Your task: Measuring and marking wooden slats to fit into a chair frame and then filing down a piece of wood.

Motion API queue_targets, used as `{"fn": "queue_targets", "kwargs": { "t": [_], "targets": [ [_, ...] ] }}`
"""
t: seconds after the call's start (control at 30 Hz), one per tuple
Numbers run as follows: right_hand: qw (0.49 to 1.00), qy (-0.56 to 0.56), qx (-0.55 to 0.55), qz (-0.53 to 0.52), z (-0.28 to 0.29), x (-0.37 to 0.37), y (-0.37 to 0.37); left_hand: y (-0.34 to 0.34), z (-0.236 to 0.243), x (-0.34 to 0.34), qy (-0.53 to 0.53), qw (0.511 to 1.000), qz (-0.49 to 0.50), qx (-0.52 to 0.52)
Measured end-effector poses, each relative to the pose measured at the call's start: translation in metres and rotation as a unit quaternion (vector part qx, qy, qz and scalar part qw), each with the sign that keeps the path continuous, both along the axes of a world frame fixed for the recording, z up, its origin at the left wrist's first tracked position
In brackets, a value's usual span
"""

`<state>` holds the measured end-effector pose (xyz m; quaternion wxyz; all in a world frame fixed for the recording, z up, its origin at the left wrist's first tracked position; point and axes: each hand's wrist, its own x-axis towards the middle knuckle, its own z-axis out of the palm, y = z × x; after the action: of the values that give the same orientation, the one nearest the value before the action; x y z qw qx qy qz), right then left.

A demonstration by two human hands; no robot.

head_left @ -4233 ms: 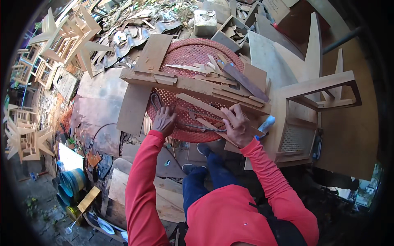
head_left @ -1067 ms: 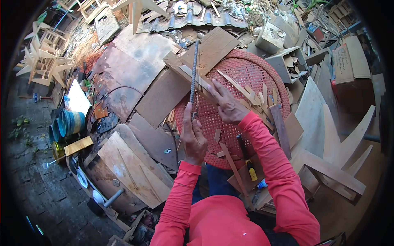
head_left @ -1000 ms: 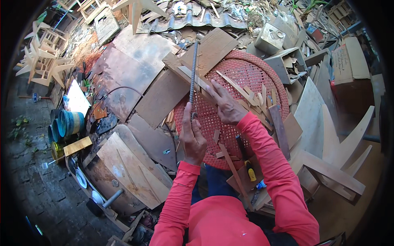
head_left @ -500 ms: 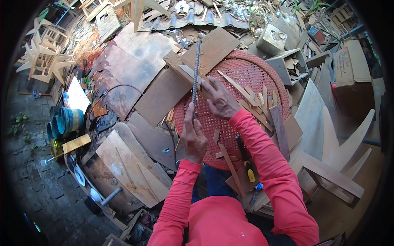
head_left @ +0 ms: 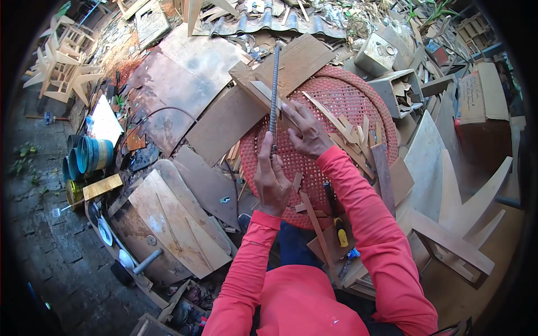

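Note:
My left hand (head_left: pixel 271 182) grips the lower end of a bow saw (head_left: pixel 275 75) made from ribbed steel bar, which points away from me. My right hand (head_left: pixel 307 130) presses with bent fingers on a pale wooden strip (head_left: pixel 262 89) beside the saw, atop a wooden plank (head_left: pixel 242 78). The plank lies across other boards (head_left: pixel 221 131) and a round red woven top (head_left: pixel 370 101). Loose wooden slats (head_left: pixel 347 129) lie to the right of my right hand. A yellow-handled tool (head_left: pixel 341 232) lies below it, near my right forearm.
Plywood sheets (head_left: pixel 162 101) and curved boards (head_left: pixel 174 218) spread to the left, beside stacked blue buckets (head_left: pixel 89 154). Wooden chair frames (head_left: pixel 67 78) stand at far left. A metal box (head_left: pixel 372 53), a cardboard box (head_left: pixel 485 98) and pale curved wooden pieces (head_left: pixel 465 207) crowd the right.
Since the earliest frame, the saw has swung from crosswise to pointing away, with my hands and view turned. In the last second both hands have shifted slightly up and right, keeping their holds.

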<state>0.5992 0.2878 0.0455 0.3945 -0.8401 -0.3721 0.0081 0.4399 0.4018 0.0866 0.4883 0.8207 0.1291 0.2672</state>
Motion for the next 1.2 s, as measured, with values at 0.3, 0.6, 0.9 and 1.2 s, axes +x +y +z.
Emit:
{"fn": "queue_targets", "kwargs": {
  "t": [0.3, 0.6, 0.9, 1.2],
  "targets": [
    [1.0, -0.013, 0.001, -0.003, -0.002, 0.001, 0.001, -0.004, -0.005, 0.0, 0.005, 1.0, 0.007, 0.006],
    [1.0, -0.013, 0.0, -0.011, -0.001, 0.0, 0.003, -0.012, -0.007, -0.001, -0.012, 1.0, 0.001, 0.019],
    [0.999, -0.025, -0.003, -0.025, 0.002, -0.003, 0.006, -0.014, -0.019, -0.003, 0.002, 0.996, -0.003, 0.091],
    [0.999, -0.029, 0.007, -0.036, 0.004, -0.004, 0.007, -0.018, -0.011, -0.07, 0.008, 0.999, 0.001, 0.035]
  ]
}}
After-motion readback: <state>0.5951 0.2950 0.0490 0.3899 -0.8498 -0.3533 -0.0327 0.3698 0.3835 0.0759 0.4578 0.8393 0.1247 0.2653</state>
